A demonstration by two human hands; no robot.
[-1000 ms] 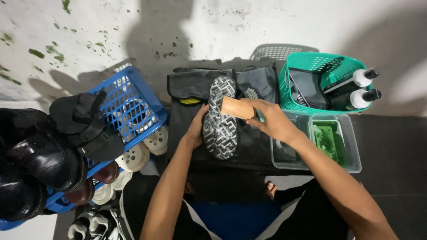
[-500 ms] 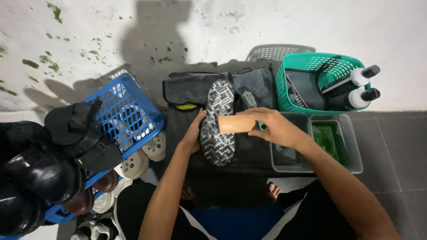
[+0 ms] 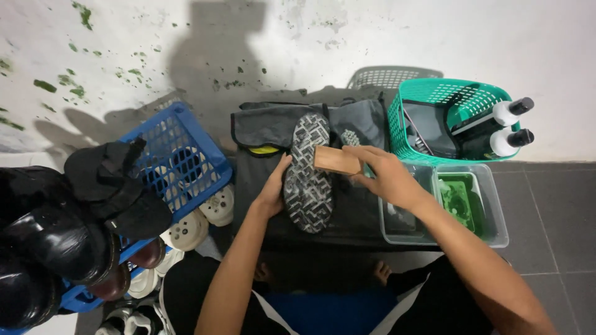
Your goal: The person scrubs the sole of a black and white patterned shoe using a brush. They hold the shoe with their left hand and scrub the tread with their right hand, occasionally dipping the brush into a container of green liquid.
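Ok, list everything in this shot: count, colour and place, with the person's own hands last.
shoe: one, grey patterned sole facing up, centre, on the dark cloth
wooden brush: one, tan, on the sole
dark cloth: one, grey-black, spread under the shoe by the wall
blue basket: one, tilted, left of centre, with pale-soled shoes in and below it
black shoes: several, glossy, piled at far left
green basket: one, teal, upper right, with dark items inside
bottles: two, white with black caps, in the green basket
clear tub: one, right, with a green thing inside
grey basket: one, behind the green basket
left hand: on the shoe's left edge
right hand: gripping the brush
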